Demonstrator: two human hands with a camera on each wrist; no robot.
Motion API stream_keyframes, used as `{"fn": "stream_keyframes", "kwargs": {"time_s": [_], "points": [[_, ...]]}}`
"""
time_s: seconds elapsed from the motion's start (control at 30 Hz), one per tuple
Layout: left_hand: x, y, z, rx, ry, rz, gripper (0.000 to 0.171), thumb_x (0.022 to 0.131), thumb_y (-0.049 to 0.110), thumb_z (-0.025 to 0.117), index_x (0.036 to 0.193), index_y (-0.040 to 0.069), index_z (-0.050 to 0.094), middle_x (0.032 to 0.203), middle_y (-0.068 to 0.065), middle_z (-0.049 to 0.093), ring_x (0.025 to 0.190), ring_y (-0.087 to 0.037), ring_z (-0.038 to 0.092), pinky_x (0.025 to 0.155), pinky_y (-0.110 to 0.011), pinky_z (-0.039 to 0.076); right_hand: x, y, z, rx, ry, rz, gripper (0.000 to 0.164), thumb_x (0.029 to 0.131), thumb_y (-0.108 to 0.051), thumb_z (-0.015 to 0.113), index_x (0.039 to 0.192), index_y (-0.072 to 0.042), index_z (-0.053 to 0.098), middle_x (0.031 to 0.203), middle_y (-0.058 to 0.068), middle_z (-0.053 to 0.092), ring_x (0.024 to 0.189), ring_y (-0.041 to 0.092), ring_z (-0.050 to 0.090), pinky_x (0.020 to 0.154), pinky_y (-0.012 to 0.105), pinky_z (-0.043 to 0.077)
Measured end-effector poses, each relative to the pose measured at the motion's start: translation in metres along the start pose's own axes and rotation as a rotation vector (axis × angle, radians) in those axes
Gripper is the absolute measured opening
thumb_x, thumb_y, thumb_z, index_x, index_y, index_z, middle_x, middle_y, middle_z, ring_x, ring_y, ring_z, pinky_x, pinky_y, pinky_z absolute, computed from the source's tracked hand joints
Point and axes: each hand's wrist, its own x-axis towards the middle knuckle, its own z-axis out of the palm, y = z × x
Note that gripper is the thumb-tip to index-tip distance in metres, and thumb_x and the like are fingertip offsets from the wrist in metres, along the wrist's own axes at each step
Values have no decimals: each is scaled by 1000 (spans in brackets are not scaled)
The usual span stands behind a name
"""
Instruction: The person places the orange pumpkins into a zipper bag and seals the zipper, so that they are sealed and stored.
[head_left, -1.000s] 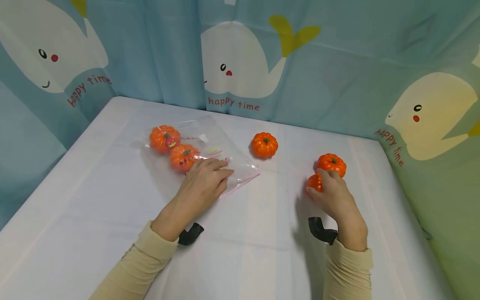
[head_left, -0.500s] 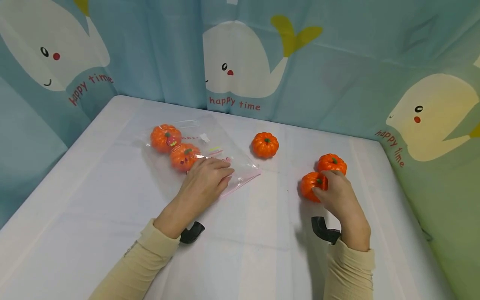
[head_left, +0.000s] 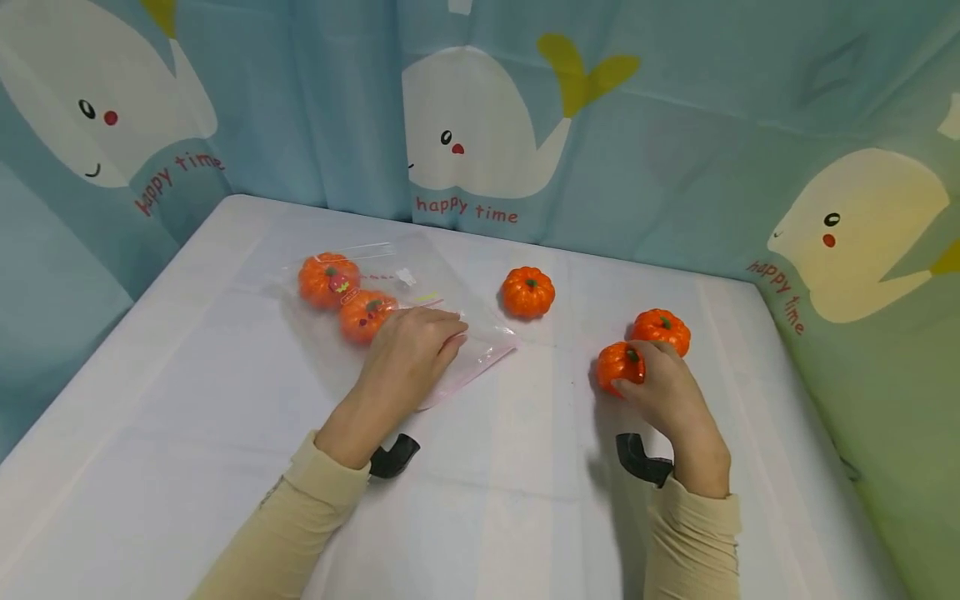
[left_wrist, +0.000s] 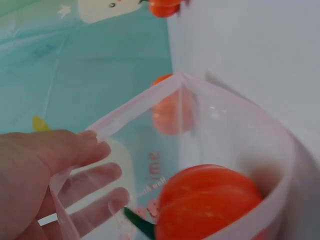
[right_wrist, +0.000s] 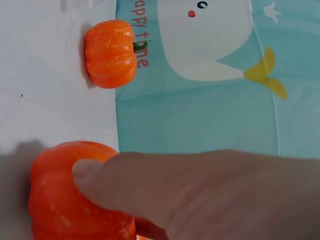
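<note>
A clear zip bag with a pink edge lies left of centre. Two small orange toy pumpkins are inside. My left hand pinches the bag's edge between thumb and fingers. The left wrist view shows the bag's mouth spread wide, with one pumpkin inside near it. On the right, my right hand grips another toy pumpkin, thumb pressed on its side. Close behind it sits a further pumpkin; a lone one stands right of the bag.
A white cloth covers the table. Behind it and along the sides hangs a blue-green curtain printed with whales. A black curved piece shows at my right wrist, and a similar one at my left.
The pumpkin in my right hand has shifted a little left and shows more of itself. My left fingers have curled, and the bag's near edge has shifted slightly toward me.
</note>
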Motion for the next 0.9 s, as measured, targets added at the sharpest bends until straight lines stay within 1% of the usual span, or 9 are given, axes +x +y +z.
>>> {"fn": "stream_keyframes", "kwargs": {"time_s": [0.1, 0.23, 0.43, 0.57, 0.7, 0.9], "points": [[5, 1, -2, -22, 26, -28, 14, 93, 15, 68, 101, 9, 78, 101, -5, 77, 101, -24, 72, 91, -42, 56, 1, -1, 3, 5, -7, -6, 57, 90, -13, 67, 138, 10, 46, 142, 35, 42, 129, 51, 43, 108, 64, 36], [6, 2, -3, -33, 48, -55, 14, 93, 16, 68, 101, 9, 78, 98, -4, 77, 99, -23, 73, 88, -42, 56, 2, -4, 5, 6, -22, -9, 59, 90, -15, 68, 140, 8, 45, 144, 34, 40, 131, 51, 42, 108, 65, 36], [5, 2, -2, -41, 35, -73, 15, 92, 16, 69, 102, 10, 78, 99, -3, 77, 98, -22, 73, 88, -41, 56, 3, -11, 9, 11, -49, -38, 63, 89, -14, 68, 142, 6, 42, 147, 33, 37, 133, 51, 40, 108, 66, 36], [4, 1, -2, -35, 33, -80, 16, 94, 19, 68, 102, 9, 78, 99, -4, 77, 98, -23, 72, 88, -41, 56, 4, -19, 14, 17, -48, -73, 62, 88, -12, 69, 142, 6, 43, 144, 30, 41, 133, 49, 40, 109, 65, 36], [4, 1, -3, -36, 46, -85, 16, 94, 18, 68, 103, 9, 78, 100, -4, 77, 99, -24, 72, 89, -41, 56, 5, -26, 19, 31, -42, -117, 60, 87, -11, 70, 140, 4, 46, 142, 27, 46, 134, 46, 40, 110, 63, 36], [4, 3, -2, -39, 73, -74, 14, 94, 17, 67, 100, 10, 78, 97, -3, 77, 96, -23, 72, 85, -40, 57, 7, -34, 26, 37, -21, -183, 57, 86, -13, 73, 136, 2, 51, 138, 24, 52, 130, 42, 46, 109, 59, 40]]}}
